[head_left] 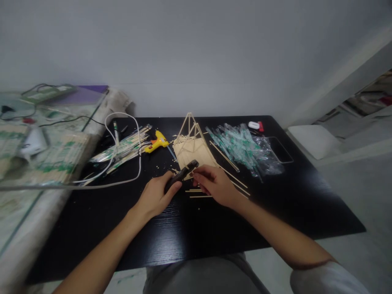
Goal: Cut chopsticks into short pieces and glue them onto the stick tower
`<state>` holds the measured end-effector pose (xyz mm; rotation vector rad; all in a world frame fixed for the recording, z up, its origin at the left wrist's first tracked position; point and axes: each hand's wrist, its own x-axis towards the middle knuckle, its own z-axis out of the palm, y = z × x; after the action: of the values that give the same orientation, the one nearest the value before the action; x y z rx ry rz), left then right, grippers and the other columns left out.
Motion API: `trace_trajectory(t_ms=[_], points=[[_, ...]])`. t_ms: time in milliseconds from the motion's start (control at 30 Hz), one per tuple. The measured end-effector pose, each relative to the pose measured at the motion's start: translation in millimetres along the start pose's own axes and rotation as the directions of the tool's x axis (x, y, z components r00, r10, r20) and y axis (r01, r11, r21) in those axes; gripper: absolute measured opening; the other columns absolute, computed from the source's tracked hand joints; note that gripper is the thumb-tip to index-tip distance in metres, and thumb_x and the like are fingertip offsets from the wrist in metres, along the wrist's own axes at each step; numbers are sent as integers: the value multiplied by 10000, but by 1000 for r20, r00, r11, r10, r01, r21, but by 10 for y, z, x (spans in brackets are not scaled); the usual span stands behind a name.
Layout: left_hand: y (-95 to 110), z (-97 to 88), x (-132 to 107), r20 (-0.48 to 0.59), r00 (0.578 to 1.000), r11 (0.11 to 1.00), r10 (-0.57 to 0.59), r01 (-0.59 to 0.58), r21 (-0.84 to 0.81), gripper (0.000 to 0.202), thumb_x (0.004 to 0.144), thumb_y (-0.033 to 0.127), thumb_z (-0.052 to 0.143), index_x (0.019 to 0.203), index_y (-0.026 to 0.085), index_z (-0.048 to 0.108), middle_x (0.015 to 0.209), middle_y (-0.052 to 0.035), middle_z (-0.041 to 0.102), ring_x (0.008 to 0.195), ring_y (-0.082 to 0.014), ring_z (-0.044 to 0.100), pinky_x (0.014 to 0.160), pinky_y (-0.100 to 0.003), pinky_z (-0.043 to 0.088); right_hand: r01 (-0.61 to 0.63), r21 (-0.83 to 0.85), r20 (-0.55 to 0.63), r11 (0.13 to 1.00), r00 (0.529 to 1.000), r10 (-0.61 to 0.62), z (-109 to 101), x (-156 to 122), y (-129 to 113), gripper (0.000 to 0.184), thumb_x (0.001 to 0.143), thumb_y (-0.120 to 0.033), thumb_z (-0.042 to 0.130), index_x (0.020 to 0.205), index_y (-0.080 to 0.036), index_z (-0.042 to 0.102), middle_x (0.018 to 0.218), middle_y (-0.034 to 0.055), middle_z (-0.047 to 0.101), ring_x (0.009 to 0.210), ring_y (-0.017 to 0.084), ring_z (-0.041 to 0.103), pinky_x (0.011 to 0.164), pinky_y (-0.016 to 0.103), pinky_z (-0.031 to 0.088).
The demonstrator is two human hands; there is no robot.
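Note:
My left hand (157, 194) is closed round the handles of dark cutting pliers (184, 172), whose jaws point up and right. Just to their right, my right hand (214, 184) pinches a thin wooden stick (196, 176) at the pliers' jaws. Both hands hover over the black table (214, 228). A few loose sticks (199, 193) lie under my right hand. Right behind the hands stands a small structure of sticks (192, 143), a flat deck with a triangular frame rising from it.
A yellow glue gun (157, 142) lies left of the structure with a white cable (122, 155) looping past wrapped chopsticks (125, 148). A heap of clear wrappers (245, 147) sits to the right. A cluttered surface (36, 155) borders the table's left side.

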<state>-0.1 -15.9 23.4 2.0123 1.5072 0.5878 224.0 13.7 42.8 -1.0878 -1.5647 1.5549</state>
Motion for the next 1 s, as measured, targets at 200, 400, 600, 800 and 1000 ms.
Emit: trace_trajectory(t_ms=[200,400,600,800,1000], points=[[52,20,14,45,999,998,-5,8,-63,365,1008,498,417,1020,192,616,774,-23,672,688,-196,632,672,-301,429,57,-83,-75,995,995,-64,23,-23,37,286,935,-427,623,924,-156,716,674,-6,626,548,100,495,525,226,395],[96,13,19,41,999,998,-22,24,-54,359,1011,487,426,987,191,627,788,-27,690,717,-206,666,674,-297,434,67,-107,-108,992,991,-79,47,-41,34,304,935,-420,613,784,-164,674,651,-7,612,528,98,456,523,234,372],[47,55,19,36,999,1000,-23,23,-7,371,1013,507,418,922,197,601,756,-30,681,702,-214,670,671,-303,428,68,-93,-112,993,991,-78,53,-30,64,287,935,-400,607,781,-164,664,637,-16,587,514,93,421,515,234,346],[11,87,24,46,998,999,-50,50,11,343,1011,503,420,912,212,572,759,-34,680,710,-225,675,666,-304,408,62,-85,-103,994,992,-71,44,-19,92,298,936,-404,608,773,-160,665,639,-16,584,513,87,413,503,228,330],[16,99,21,52,997,998,-60,59,20,351,1013,509,408,905,208,555,744,-41,670,714,-238,681,663,-309,412,63,-80,-93,995,993,-70,12,-6,131,307,936,-428,617,803,-160,682,649,-11,590,519,89,428,487,225,322]])
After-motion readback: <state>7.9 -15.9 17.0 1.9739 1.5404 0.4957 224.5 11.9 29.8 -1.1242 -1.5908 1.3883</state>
